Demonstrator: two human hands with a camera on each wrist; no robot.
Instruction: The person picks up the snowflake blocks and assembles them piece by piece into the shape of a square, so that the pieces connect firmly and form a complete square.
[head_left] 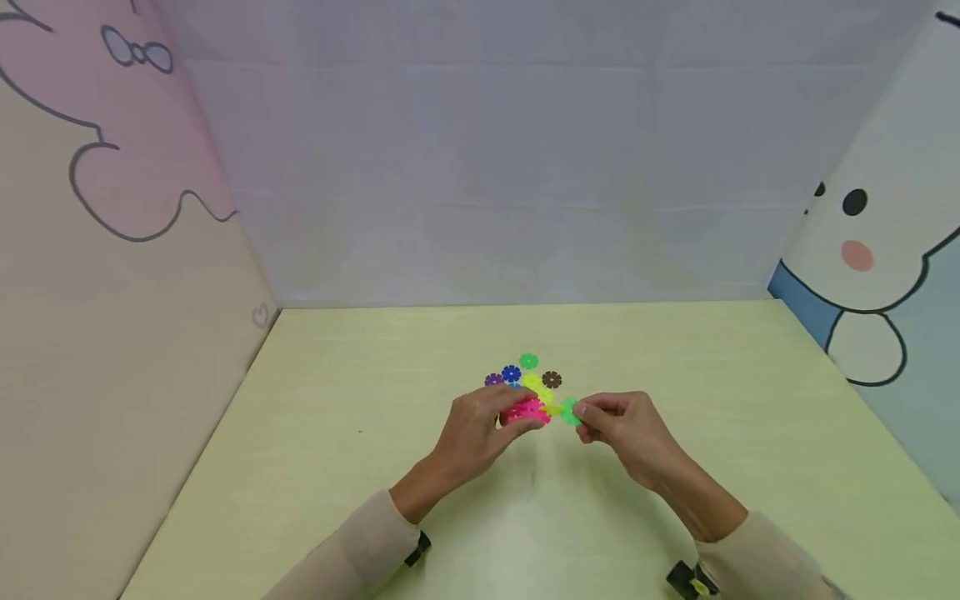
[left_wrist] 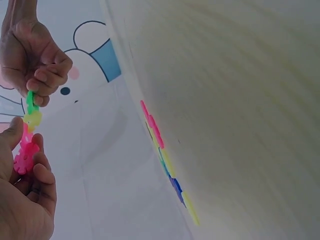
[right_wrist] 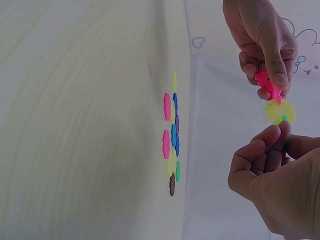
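Note:
My left hand (head_left: 472, 429) holds pink notched snowflake discs (left_wrist: 25, 157), which look joined together, between thumb and fingers. A yellow snowflake disc (right_wrist: 281, 112) sticks out from the pink ones, into the space between my hands. At its other side my right hand (head_left: 633, 433) pinches a green snowflake disc (head_left: 570, 411), which meets the yellow one edge to edge at an angle. Both wrist views show this chain held up above the table. How far the green disc is slotted into the yellow one is hidden by my right fingers.
Loose discs lie on the pale table (head_left: 345, 500) beyond my hands: a green disc (head_left: 528, 361), a brown disc (head_left: 552, 380), a blue disc (head_left: 512, 373), a purple disc (head_left: 493, 379), plus yellow and pink ones. A white sheet (head_left: 480, 167) stands behind, with cartoon-printed side panels.

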